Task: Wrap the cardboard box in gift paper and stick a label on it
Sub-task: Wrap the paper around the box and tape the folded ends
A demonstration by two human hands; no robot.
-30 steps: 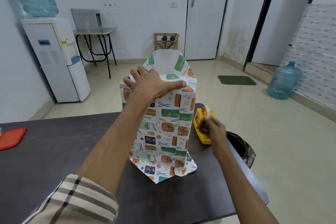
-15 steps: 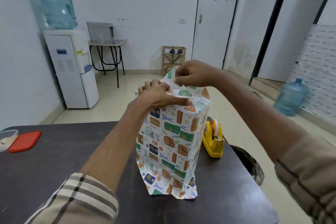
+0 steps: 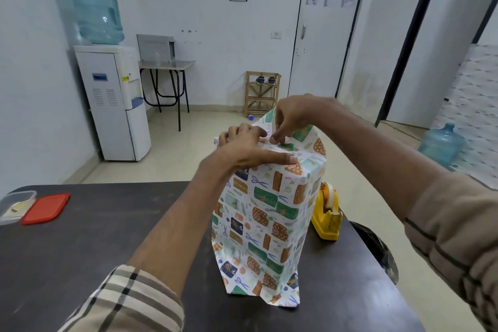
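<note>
The box [image 3: 265, 224] stands upright on the dark table [image 3: 94, 237], fully covered in white gift paper printed with green, orange and blue patterns; no cardboard shows. My left hand [image 3: 250, 148] lies flat on the top of the box, thumb along the front top edge, pressing the folded paper down. My right hand [image 3: 292, 118] is at the far top edge with its fingertips pressed onto the paper flap at the fold; whether a strip of tape is under them I cannot tell. A yellow tape dispenser [image 3: 327, 214] stands just right of the box.
A clear plastic container [image 3: 14, 206] and its red lid [image 3: 45, 207] lie at the table's left edge. A black-lined bin [image 3: 377, 250] sits off the table's right side. A water dispenser [image 3: 113, 97] and a blue water jug [image 3: 442, 144] stand beyond on the floor.
My right hand left the tape dispenser and came up to the top flap of the paper. It now presses at the fold beside my left hand, which stayed on the box top.
</note>
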